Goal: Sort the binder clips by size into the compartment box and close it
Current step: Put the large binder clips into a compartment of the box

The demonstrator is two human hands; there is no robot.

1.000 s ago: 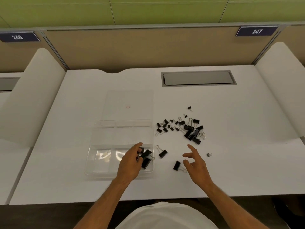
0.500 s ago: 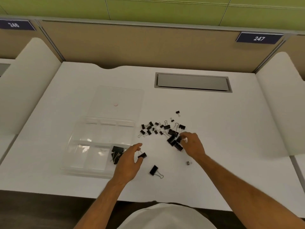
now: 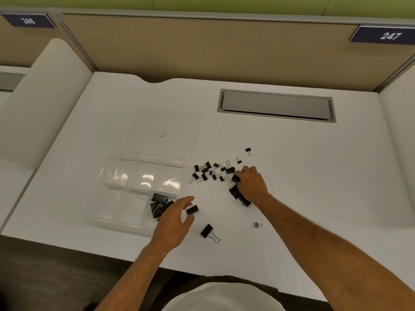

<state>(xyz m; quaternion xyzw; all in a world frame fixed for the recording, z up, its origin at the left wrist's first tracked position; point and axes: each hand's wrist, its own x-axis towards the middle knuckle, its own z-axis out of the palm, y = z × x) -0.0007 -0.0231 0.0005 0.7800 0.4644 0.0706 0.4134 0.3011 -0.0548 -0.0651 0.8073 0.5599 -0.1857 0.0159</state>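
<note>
Clear hard-plastic compartment box point(image 3: 116, 176) open on matte white desk point(image 3: 292, 176), thin see-through lid point(image 3: 166, 122) hinged back flat, small pale round sticker on it. Glossy glare in the far row of compartments; near-right compartment holding a few large black metal binder clips point(image 3: 160, 202) with wire handles.

Left hand point(image 3: 174, 221) just beside box's right edge, thumb and forefinger pinching a large black binder clip point(image 3: 192, 209) off the desk surface, other fingers loosely curved.

Right hand point(image 3: 251, 182) knuckles-up on the loose heap of mixed-size black binder clips point(image 3: 210, 172) right of the box, fingers curled down among the big ones – cannot tell if anything actually gripped.

One large black clip with silver wire loops point(image 3: 207, 231) lying alone near front edge; tiny black clip point(image 3: 258, 225) further right, another small one point(image 3: 248, 150) apart behind the heap.

Grey brushed-metal cable flap point(image 3: 276, 105) recessed in desk behind. Tan partition panel with dark number plates 246, 247.
</note>
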